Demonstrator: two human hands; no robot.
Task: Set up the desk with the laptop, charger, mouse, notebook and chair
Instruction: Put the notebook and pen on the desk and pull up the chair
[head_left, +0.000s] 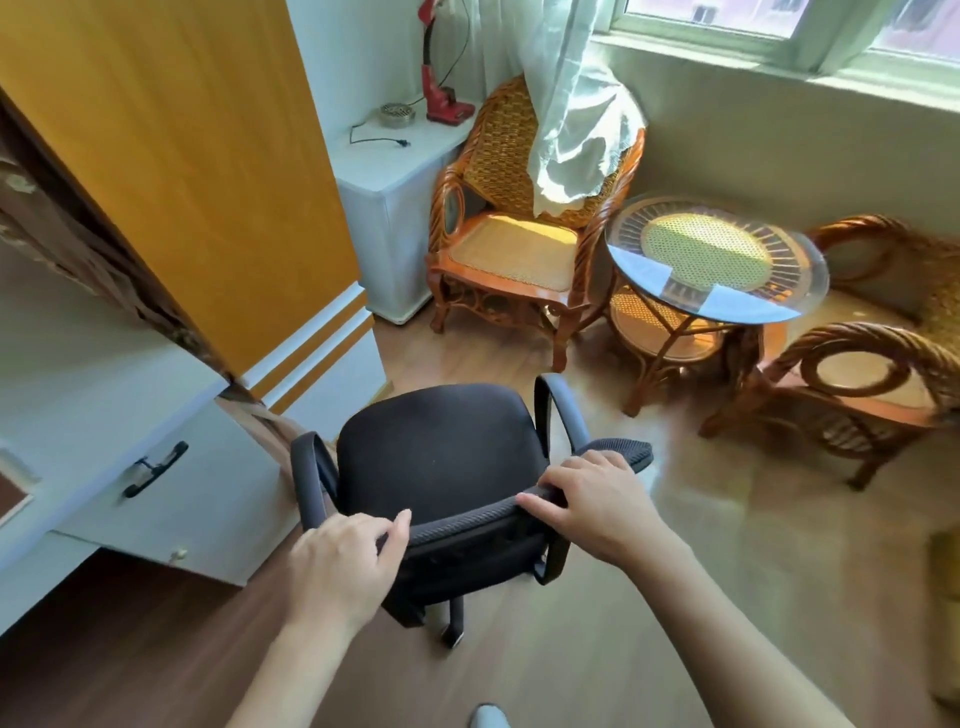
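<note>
Now chair (441, 452) on floor beside white desk (104, 374). Left hand (345, 564) and right hand (597, 501) curled over backrest top, gripping. Likely wheeled, moderately heavy, rolls easily; padded rim stiff enough to push.

Both hands on the black office chair (441, 447)

The left hand (343, 564) and right hand (592, 501) grip its backrest top; beyond the chair stands a rattan armchair (524, 228).

Matt black cloth chair (441, 447)
</note>
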